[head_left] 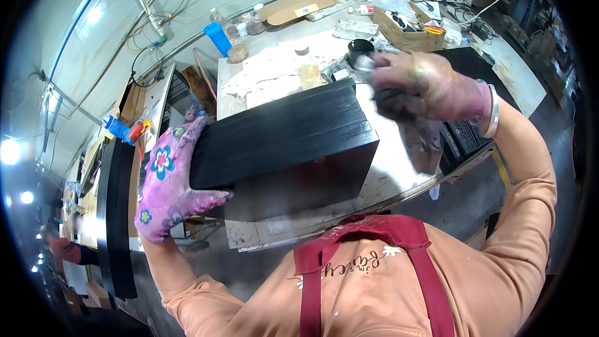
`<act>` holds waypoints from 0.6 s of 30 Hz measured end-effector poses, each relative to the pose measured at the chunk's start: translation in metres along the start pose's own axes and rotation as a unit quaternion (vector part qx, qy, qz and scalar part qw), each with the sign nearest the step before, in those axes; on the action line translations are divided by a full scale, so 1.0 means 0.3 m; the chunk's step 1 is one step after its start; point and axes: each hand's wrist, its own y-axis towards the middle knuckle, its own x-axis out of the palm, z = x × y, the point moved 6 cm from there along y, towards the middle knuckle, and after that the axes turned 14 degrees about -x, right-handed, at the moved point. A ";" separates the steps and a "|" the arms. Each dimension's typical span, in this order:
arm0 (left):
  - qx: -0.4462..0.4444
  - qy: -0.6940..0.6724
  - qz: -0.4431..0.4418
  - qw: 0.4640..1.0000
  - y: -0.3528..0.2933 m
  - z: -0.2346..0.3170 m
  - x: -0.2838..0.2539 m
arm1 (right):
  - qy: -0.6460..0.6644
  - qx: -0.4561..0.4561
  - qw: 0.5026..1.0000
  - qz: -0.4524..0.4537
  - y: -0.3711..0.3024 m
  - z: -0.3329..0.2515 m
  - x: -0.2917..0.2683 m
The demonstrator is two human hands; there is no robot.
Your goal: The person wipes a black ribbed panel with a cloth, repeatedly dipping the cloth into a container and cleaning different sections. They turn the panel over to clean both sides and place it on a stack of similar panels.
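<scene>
A long black box-shaped piece (281,131) lies across the worktable in front of me, its top streaked with fine lines and its near side glossy. My left hand (167,181), in a pink flowered glove, grips its left end with the thumb on the near side and the fingers at the far edge. Beyond its right end, my right hand (430,84) is raised in a pink knitted glove, closed on a dark grey rag (421,143) that hangs down. Something pale and shiny shows at those fingertips, too blurred to name. Just behind them stands a small black tub (360,50).
White paper and a bottle of yellowish liquid (308,70) are beyond the black piece. Further back stand a blue cup (217,39), several small bottles and a cardboard box (409,31) of odds and ends. More black boards (465,137) lie at right. A person (65,249) is far left.
</scene>
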 end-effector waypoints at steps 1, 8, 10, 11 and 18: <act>0.007 -0.004 -0.006 1.000 0.012 0.019 -0.010 | -0.058 0.030 0.998 -0.018 -0.129 0.098 0.003; -0.011 -0.010 -0.018 1.000 0.028 0.008 0.007 | 0.395 -0.032 0.893 0.212 0.184 -0.084 -0.125; 0.001 -0.008 -0.002 1.000 0.025 0.021 0.005 | 0.177 -0.155 0.962 0.141 0.267 -0.131 -0.039; 0.023 -0.002 0.018 1.000 0.018 0.021 0.004 | 0.070 -0.218 0.965 0.129 0.307 -0.167 0.005; 0.048 0.006 0.024 0.999 -0.020 0.031 -0.003 | -0.097 0.004 0.995 0.004 -0.088 0.134 0.026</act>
